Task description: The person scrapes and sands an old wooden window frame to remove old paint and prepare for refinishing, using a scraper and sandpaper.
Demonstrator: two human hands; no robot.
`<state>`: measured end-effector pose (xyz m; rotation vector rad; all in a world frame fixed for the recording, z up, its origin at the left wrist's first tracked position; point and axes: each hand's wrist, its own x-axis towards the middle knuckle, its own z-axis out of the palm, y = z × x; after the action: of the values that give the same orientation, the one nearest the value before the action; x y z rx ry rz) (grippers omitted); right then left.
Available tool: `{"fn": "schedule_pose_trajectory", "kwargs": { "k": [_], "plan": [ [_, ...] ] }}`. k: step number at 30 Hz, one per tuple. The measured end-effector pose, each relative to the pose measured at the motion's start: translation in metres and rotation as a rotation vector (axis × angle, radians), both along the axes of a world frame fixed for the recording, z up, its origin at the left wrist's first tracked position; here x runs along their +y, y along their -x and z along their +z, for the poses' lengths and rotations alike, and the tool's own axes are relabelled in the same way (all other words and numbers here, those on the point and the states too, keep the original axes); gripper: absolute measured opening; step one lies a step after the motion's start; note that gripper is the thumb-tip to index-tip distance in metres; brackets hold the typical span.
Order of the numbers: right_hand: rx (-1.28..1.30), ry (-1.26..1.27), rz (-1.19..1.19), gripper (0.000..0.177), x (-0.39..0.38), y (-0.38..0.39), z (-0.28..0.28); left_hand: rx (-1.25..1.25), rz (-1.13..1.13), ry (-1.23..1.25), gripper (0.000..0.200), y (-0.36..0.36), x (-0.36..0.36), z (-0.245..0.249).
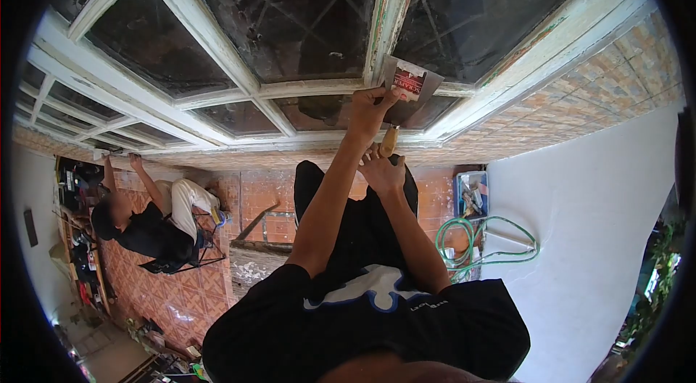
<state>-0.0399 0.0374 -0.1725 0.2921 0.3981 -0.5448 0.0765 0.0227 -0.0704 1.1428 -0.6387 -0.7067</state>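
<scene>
A scraper with a wide metal blade (429, 83) and a wooden handle (390, 141) is held up in front of the window frame. Its red label (408, 83) has ragged, whitish edges. My left hand (371, 109) is closed at the near left side of the blade, thumb and finger pinching by the label. Just below, my right hand (384, 171) has its fingers apart, with the end of the handle right at its fingertips. Behind the blade runs the white wooden window frame (384, 27), its paint worn and flaking.
Glass panes (290, 13) fill the frame above a brick-patterned wall (565, 96). At right are a blue crate (461, 194) of items and a coiled green hose (444, 244). Another person (156, 220) sits at left, hands raised to the window. A weathered wooden piece (250, 263) lies beside me.
</scene>
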Motion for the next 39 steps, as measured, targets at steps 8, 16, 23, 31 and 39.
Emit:
{"fn": "schedule_pose_trajectory", "kwargs": {
  "k": [8,16,23,31,39],
  "plan": [
    [-0.094,0.001,-0.012,0.085,-0.017,-0.023,0.051,-0.043,-0.015,-0.029,0.032,-0.007,0.001,0.024],
    [-0.015,0.012,0.041,0.09,0.006,0.011,-0.011,-0.011,0.044,-0.013,0.036,0.001,0.002,-0.003],
    [0.021,-0.036,-0.014,0.087,-0.002,-0.005,0.017,0.032,0.019,-0.028,0.036,0.001,0.004,0.0],
    [-0.194,-0.128,-0.057,0.084,0.001,-0.023,0.026,-0.083,-0.006,-0.067,0.035,-0.009,0.009,0.019],
    [-0.32,-0.167,-0.033,0.087,-0.01,-0.014,0.018,0.018,-0.067,-0.024,0.029,-0.005,0.009,0.029]
  ]
}}
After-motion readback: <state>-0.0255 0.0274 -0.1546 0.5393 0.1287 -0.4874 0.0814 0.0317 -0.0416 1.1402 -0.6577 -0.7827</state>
